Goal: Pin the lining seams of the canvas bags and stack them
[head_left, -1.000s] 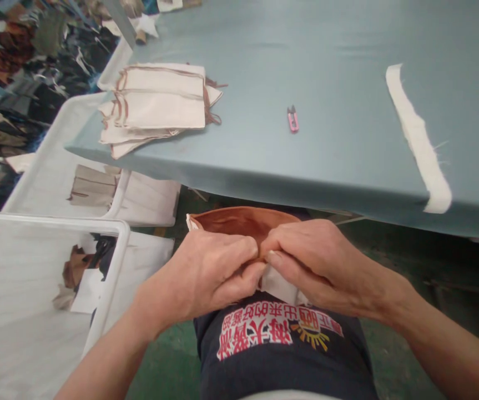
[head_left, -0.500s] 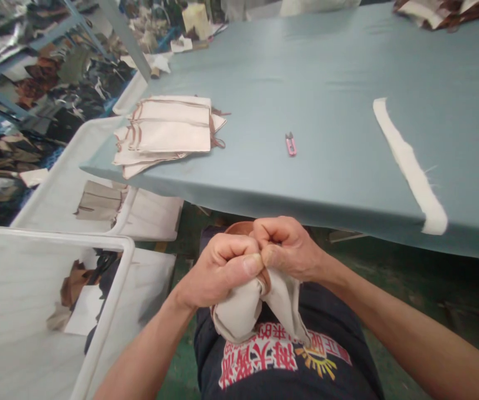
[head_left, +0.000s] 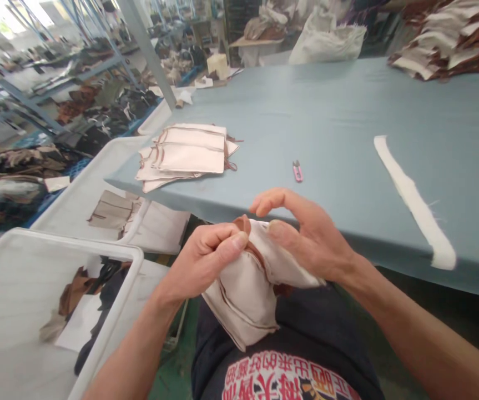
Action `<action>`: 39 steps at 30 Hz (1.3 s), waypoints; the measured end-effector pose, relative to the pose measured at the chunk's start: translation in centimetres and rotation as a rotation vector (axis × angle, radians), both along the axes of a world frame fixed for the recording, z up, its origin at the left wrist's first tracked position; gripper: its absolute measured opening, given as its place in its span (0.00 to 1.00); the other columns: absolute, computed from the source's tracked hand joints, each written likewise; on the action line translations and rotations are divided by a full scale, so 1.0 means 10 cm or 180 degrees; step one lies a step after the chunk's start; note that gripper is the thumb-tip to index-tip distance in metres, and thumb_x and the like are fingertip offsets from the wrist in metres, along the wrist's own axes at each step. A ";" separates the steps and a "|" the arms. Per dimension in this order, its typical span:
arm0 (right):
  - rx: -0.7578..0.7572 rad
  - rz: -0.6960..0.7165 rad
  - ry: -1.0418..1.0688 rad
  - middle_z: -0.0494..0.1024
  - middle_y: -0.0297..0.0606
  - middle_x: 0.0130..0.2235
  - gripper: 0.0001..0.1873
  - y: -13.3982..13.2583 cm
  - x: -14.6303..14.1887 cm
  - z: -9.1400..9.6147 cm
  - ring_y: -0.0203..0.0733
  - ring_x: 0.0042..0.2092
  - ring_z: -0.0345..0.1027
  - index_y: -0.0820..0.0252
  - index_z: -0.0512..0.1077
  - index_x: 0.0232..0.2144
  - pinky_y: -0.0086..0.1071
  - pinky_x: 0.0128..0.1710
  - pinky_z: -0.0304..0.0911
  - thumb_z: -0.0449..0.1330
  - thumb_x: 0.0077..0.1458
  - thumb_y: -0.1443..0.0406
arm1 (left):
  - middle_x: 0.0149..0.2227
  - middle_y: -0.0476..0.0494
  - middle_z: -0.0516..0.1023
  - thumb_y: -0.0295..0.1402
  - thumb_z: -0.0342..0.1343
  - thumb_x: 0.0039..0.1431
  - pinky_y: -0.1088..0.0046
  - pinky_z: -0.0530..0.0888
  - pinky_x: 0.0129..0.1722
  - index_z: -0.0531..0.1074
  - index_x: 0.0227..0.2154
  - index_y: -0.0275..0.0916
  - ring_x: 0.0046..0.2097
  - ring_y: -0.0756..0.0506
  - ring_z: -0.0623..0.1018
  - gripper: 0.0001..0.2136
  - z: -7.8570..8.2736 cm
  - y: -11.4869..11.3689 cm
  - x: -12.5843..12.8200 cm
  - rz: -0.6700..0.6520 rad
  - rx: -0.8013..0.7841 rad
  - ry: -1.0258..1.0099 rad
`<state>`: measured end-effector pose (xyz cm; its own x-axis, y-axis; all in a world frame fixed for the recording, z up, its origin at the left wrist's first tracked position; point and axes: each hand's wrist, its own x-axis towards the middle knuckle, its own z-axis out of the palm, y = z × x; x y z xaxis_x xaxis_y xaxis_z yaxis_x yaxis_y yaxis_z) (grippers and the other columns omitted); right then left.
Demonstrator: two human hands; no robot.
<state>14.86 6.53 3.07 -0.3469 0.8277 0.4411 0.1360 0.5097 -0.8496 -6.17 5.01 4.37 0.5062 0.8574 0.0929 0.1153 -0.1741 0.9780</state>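
While left hand (head_left: 206, 258) clamps it at one edge: brown-trimmed cream fabric pouch (head_left: 245, 297)

Location: over dark printed garment (head_left: 322, 328), near counter (head_left: 334, 128). Right hand (head_left: 312, 233): beside pouch, thumb and fingers apart. Risk: should left pinch slacken, pouch could fall.

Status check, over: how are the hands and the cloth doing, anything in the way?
Left hand: pinching cream cloth. Right hand: open over it, touch unclear. Pink snips: on table, apart from both hands.

Pale daylight glares through a window (head_left: 0, 23) at the far left; blue metal racks (head_left: 35, 106) slant below it, a blue-grey surface (head_left: 331, 111) spreads wide, and green floor (head_left: 172, 372) shows beneath.
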 end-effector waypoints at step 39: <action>-0.1031 -0.0842 -0.0184 0.67 0.25 0.24 0.07 -0.65 -0.40 -0.62 0.33 0.25 0.62 0.55 0.68 0.32 0.28 0.27 0.60 0.63 0.54 0.62 | 0.24 0.51 0.66 0.50 0.54 0.66 0.74 0.67 0.29 0.64 0.21 0.39 0.27 0.50 0.64 0.23 -0.66 -0.35 0.11 0.1016 -0.0376 -0.0163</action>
